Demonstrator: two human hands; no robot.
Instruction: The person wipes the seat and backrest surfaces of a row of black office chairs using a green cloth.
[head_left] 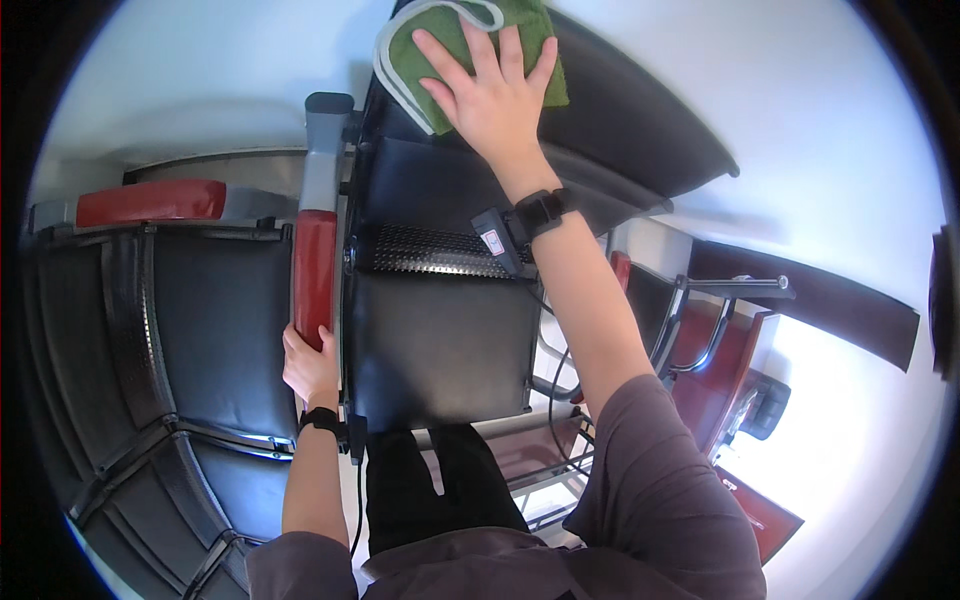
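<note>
My right hand (495,95) lies flat with its fingers spread on a folded green cloth (545,80) that has a pale grey border. The cloth is pressed against the upper part of a black chair backrest (620,125), at the top of the view. My left hand (311,362) is wrapped round the near end of a red and grey armrest (316,265) on the chair's left side. Between my arms is the black padded seat (445,345). A perforated metal strip (430,250) runs between seat and backrest. Each wrist wears a black band with a small device.
More black seats (220,320) stand in a row on the left, with another red armrest (150,203). A white wall (780,100) rises behind the chair. At right are a chrome-framed chair arm (735,290) and a reddish-brown desk (715,385). A black cable (552,400) hangs beside the seat.
</note>
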